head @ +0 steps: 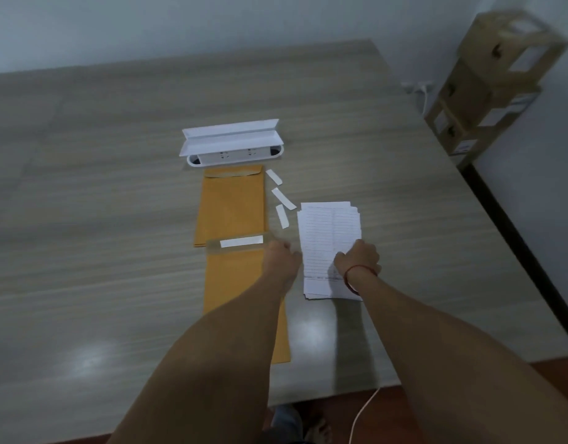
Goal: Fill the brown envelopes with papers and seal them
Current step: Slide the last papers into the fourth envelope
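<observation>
Two brown envelopes lie in a line on the table. The far envelope (pixel 231 206) lies flat with its flap folded down. The near envelope (pixel 236 283) has its flap open, with a white adhesive strip (pixel 241 242) across it. My left hand (pixel 281 256) is at the right end of that flap, fingers curled on the envelope's edge; the image is blurred there. A stack of lined white papers (pixel 329 232) lies to the right. My right hand (pixel 357 257) rests on the stack, fingers curled and pinching the top sheet.
Three peeled white strips (pixel 280 197) lie between the far envelope and the papers. An open white socket box (pixel 233 145) is set into the table behind the envelopes. Cardboard boxes (pixel 487 91) stand off the table's right edge. A white cable (pixel 362 415) hangs at the near edge.
</observation>
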